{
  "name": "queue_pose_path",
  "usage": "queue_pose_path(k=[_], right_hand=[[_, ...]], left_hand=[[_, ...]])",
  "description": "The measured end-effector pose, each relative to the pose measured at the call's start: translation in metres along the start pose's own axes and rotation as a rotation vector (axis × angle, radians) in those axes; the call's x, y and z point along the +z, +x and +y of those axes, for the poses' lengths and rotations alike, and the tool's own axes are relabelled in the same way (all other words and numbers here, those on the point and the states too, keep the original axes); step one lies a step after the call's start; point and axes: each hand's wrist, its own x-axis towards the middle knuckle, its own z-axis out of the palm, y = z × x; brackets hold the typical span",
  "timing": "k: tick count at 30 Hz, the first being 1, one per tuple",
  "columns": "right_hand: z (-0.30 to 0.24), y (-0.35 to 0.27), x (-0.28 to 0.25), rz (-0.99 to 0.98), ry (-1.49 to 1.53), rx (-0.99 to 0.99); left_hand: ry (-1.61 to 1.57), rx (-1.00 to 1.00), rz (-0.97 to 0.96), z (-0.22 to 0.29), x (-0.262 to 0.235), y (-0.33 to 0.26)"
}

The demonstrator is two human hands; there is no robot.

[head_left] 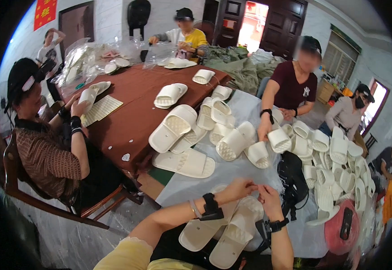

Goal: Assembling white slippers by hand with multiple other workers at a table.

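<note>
Brown cloth (119, 108) covers the table on the left, and a pale sheet (306, 229) spreads to its right. Over the sheet's near edge, the left hand (238, 189) and right hand (269, 197) meet, thumb and finger pressed together on each — whether anything thin lies between them, I cannot tell. Two cream slippers (238, 231) sit side by side just below the hands, heels toward the wearer. Right of them lies a black bag (293, 182), with a heap of slippers (338, 150) beyond. Across the sheet, a co-worker's hand (264, 129) touches another slipper (258, 154).
</note>
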Motion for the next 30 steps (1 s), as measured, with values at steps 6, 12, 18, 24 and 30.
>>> queue_pose_path(k=[6, 12, 18, 24, 30], right_hand=[[-0.005, 0.008, 0.003, 0.018, 0.198, -0.020], [-0.007, 0.001, 0.003, 0.027, -0.011, -0.104], [0.000, 0.002, -0.007, -0.095, -0.096, -0.153], [0.010, 0.002, -0.019, -0.181, 0.039, 0.013], [0.002, 0.005, -0.019, -0.289, 0.056, 0.080]], left_hand=[[-0.193, -0.166, 0.194, -0.012, -0.019, 0.000], [-0.398, -0.277, 0.110, -0.015, -0.005, -0.009], [-0.332, -0.201, 0.083, -0.010, 0.005, -0.018], [-0.340, -0.187, 0.123, -0.015, 0.005, -0.021], [-0.305, -0.184, 0.080, -0.012, 0.003, -0.018]])
